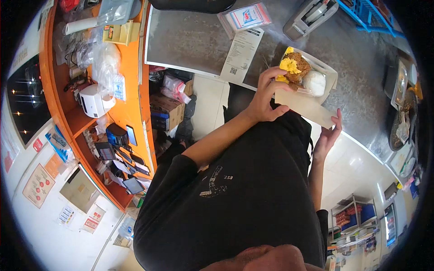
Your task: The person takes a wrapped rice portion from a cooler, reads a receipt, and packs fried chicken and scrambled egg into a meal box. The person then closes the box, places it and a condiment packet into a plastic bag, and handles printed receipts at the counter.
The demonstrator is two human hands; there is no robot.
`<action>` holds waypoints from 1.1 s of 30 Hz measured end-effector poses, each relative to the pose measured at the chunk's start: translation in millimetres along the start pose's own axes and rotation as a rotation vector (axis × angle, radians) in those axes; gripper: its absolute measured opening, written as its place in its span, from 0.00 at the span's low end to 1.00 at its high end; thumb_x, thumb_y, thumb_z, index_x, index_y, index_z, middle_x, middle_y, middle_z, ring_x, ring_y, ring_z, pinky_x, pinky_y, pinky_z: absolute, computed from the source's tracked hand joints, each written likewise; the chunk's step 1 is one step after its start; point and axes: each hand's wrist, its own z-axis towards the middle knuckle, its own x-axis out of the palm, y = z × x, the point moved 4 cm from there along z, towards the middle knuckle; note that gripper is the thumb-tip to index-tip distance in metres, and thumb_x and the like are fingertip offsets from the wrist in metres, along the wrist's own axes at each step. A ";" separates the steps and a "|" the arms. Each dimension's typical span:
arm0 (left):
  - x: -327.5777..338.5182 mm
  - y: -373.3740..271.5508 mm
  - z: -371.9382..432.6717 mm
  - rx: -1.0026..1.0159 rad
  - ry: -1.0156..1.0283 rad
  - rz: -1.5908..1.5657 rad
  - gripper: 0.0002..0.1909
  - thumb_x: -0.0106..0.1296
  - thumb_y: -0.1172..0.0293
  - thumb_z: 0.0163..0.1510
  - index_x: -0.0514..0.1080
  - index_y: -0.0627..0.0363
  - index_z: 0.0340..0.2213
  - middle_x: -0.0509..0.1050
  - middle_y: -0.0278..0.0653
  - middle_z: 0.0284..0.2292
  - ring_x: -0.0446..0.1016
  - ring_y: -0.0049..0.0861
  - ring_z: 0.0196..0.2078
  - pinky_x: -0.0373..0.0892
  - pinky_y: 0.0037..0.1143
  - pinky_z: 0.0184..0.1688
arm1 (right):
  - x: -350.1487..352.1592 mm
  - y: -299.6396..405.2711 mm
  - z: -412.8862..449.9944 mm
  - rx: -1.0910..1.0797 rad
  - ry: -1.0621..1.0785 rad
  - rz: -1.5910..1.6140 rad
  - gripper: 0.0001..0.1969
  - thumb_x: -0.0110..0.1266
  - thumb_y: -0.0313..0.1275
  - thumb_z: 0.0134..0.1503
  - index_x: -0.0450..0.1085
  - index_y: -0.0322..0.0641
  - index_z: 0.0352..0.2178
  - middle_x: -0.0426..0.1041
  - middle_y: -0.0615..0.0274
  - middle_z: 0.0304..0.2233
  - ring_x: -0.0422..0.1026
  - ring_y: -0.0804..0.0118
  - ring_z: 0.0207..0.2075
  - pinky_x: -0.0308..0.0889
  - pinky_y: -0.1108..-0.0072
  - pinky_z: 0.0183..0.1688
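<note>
An open paper food box (330,79) sits at the near edge of the metal counter. Inside it lie a brown fried piece of food, likely chicken (301,64), yellow crumbled egg (290,65) and a rounded mound of white rice (314,83). The box's lid flap (301,105) hangs folded out towards me. My left hand (266,96) grips the box's left corner, fingertips close to the egg and thumb by the flap. At the flap's far right end, my right hand (327,137) pinches the cardboard between thumb and fingers.
A printed receipt (242,54) and a pack of plastic bags (247,17) lie left of the box. Behind stands a tape dispenser (310,18), with a blue plastic rack (369,15) farther right. An orange shelf unit (130,61) holds a white printer (96,100) and phones.
</note>
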 end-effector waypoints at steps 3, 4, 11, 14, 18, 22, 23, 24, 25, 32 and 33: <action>-4.1 7.3 -11.9 0.025 -0.044 0.089 0.25 0.56 0.46 0.53 0.69 0.57 0.38 0.62 0.51 0.51 0.58 0.49 0.58 0.55 0.43 0.60 | -0.2 0.4 -1.4 -0.023 -0.018 -0.278 0.28 0.61 0.46 0.55 0.58 0.40 0.48 0.48 0.45 0.66 0.53 0.53 0.64 0.49 0.65 0.64; -7.2 4.0 -11.8 0.037 -0.050 0.142 0.24 0.57 0.47 0.52 0.68 0.57 0.37 0.62 0.49 0.47 0.59 0.47 0.55 0.57 0.43 0.59 | -4.1 -8.1 -3.3 -0.013 -0.044 -0.283 0.26 0.60 0.43 0.56 0.58 0.40 0.47 0.48 0.45 0.66 0.54 0.54 0.63 0.49 0.66 0.64; -16.8 -5.6 -22.0 -0.106 -0.085 0.222 0.21 0.58 0.52 0.54 0.66 0.57 0.34 0.61 0.48 0.43 0.60 0.41 0.52 0.57 0.38 0.57 | 9.3 -3.5 6.6 0.027 -0.104 -0.252 0.19 0.56 0.39 0.61 0.57 0.40 0.44 0.48 0.40 0.65 0.56 0.57 0.62 0.50 0.67 0.64; -13.9 -8.1 -20.6 -0.162 -0.092 0.161 0.17 0.56 0.58 0.56 0.65 0.57 0.37 0.60 0.52 0.50 0.57 0.44 0.58 0.54 0.39 0.60 | 9.2 -2.1 9.3 0.002 -0.081 -0.248 0.18 0.54 0.39 0.62 0.57 0.39 0.43 0.48 0.38 0.65 0.54 0.53 0.64 0.50 0.65 0.65; 4.1 -6.6 -17.7 -0.500 -0.291 -0.374 0.20 0.56 0.71 0.54 0.63 0.56 0.47 0.54 0.53 0.58 0.53 0.45 0.64 0.55 0.37 0.61 | 8.7 -11.1 15.7 -0.017 -0.071 -0.227 0.15 0.51 0.37 0.64 0.58 0.39 0.42 0.49 0.38 0.64 0.52 0.47 0.67 0.48 0.60 0.66; 12.7 4.7 -1.8 -0.434 -0.177 -0.020 0.24 0.54 0.74 0.55 0.61 0.55 0.52 0.53 0.51 0.59 0.53 0.40 0.64 0.57 0.32 0.60 | 19.0 -5.5 30.7 0.250 -0.305 0.022 0.10 0.47 0.34 0.66 0.58 0.40 0.41 0.51 0.41 0.64 0.52 0.44 0.66 0.52 0.56 0.66; 18.3 9.4 0.6 -0.416 -0.178 -0.068 0.25 0.53 0.75 0.55 0.60 0.55 0.53 0.52 0.51 0.60 0.53 0.39 0.63 0.57 0.30 0.59 | 23.5 -7.9 31.3 0.256 -0.297 0.036 0.10 0.47 0.34 0.66 0.58 0.40 0.41 0.51 0.41 0.64 0.52 0.44 0.66 0.52 0.56 0.66; 21.6 9.6 6.0 -0.393 -0.183 -0.123 0.26 0.52 0.77 0.54 0.60 0.54 0.54 0.51 0.50 0.60 0.53 0.39 0.63 0.58 0.28 0.58 | 21.4 -8.5 36.7 0.230 -0.271 0.038 0.10 0.47 0.34 0.66 0.58 0.40 0.41 0.50 0.41 0.64 0.53 0.44 0.66 0.53 0.56 0.65; 20.0 8.5 6.6 -0.391 -0.189 -0.116 0.26 0.52 0.77 0.54 0.60 0.54 0.54 0.51 0.50 0.60 0.53 0.39 0.63 0.58 0.28 0.58 | 19.6 -9.6 40.9 0.205 -0.248 0.039 0.10 0.47 0.34 0.66 0.57 0.41 0.41 0.50 0.41 0.65 0.53 0.43 0.66 0.54 0.57 0.65; 11.2 -5.8 -5.4 -0.361 -0.178 -0.163 0.28 0.48 0.80 0.52 0.57 0.57 0.55 0.46 0.54 0.61 0.50 0.40 0.65 0.51 0.33 0.64 | 27.1 -7.2 30.9 0.131 -0.181 -0.043 0.10 0.40 0.27 0.64 0.57 0.42 0.47 0.47 0.43 0.66 0.54 0.38 0.65 0.56 0.55 0.63; 10.8 -5.9 -8.3 -0.343 -0.159 -0.116 0.30 0.48 0.80 0.52 0.55 0.57 0.56 0.44 0.54 0.62 0.49 0.41 0.65 0.50 0.34 0.65 | 29.1 -5.9 29.7 0.130 -0.183 -0.048 0.10 0.40 0.27 0.64 0.57 0.42 0.47 0.47 0.43 0.66 0.54 0.38 0.65 0.56 0.55 0.63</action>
